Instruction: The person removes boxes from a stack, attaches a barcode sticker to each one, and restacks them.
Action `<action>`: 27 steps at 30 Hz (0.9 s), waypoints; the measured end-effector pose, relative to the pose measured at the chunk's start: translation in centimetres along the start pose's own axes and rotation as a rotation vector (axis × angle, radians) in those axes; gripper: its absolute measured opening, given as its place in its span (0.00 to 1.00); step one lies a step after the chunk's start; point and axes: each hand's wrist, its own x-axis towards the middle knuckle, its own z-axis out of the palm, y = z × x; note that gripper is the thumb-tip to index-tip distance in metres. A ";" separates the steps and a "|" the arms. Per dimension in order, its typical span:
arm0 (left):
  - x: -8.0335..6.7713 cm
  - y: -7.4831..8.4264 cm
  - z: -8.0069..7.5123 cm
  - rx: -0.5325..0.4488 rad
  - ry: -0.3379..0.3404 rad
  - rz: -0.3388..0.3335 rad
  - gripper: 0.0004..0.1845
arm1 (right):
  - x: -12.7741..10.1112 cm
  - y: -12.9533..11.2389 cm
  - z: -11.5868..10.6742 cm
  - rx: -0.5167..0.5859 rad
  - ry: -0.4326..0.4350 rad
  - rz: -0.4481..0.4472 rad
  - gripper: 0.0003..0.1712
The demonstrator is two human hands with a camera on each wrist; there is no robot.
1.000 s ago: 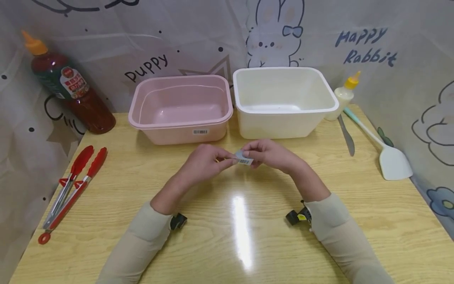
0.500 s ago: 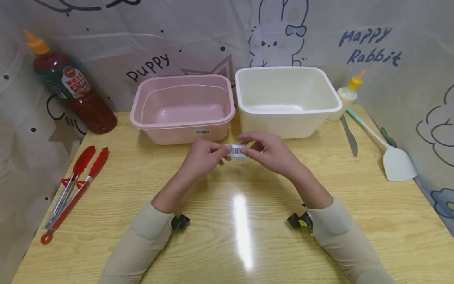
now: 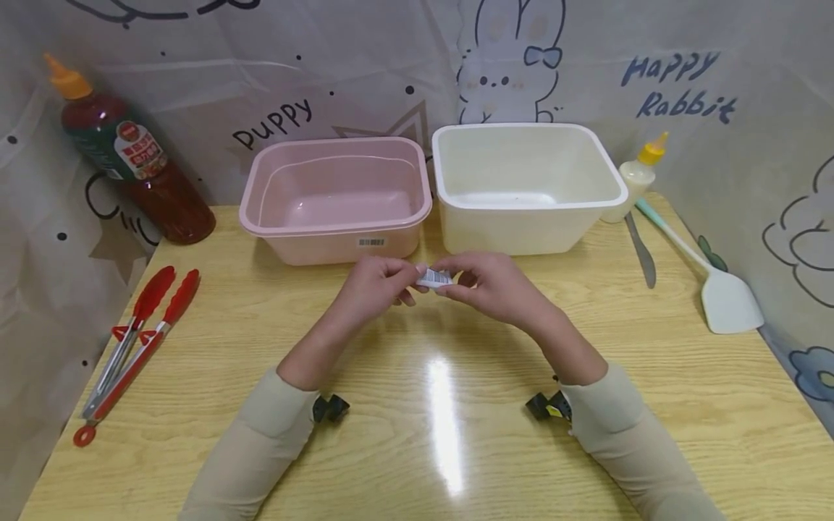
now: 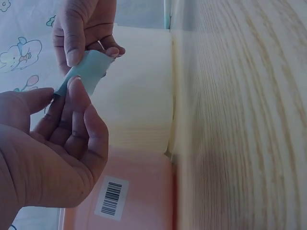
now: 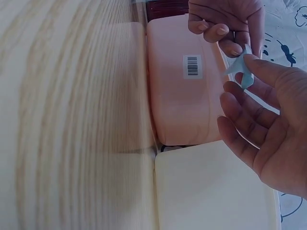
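Pinching one sticker (image 3: pixel 434 277) — left hand (image 3: pixel 376 286), right hand (image 3: pixel 491 286) — fingertips meeting.

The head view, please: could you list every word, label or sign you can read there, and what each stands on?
"Puppy": backdrop cloth, left.
"Happy Rabbit": same cloth, right.
Red bottle label: too small.
Barcode label on pink tub: no digits legible.
Barcode sticker pinched by left hand and right hand: unreadable.

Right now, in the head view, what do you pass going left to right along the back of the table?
Red sauce bottle → pink tub → white tub → small squeeze bottle with a yellow cap.
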 end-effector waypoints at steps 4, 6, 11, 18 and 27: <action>0.1 -0.1 0.1 -0.018 -0.024 0.037 0.14 | 0.0 0.3 -0.2 -0.012 0.004 0.007 0.15; 0.1 -0.1 0.2 -0.016 -0.032 0.053 0.14 | -0.1 0.4 -0.4 -0.009 0.011 0.013 0.15; 0.0 -0.1 0.3 0.001 -0.037 0.075 0.13 | -0.2 0.5 -0.7 0.004 0.018 0.012 0.14; -0.1 0.0 0.3 0.025 -0.020 0.069 0.12 | -0.2 0.6 -0.9 -0.027 -0.022 0.023 0.15; 0.0 -0.4 0.8 0.073 -0.017 0.109 0.11 | -0.3 0.7 -0.6 -0.022 -0.044 0.001 0.12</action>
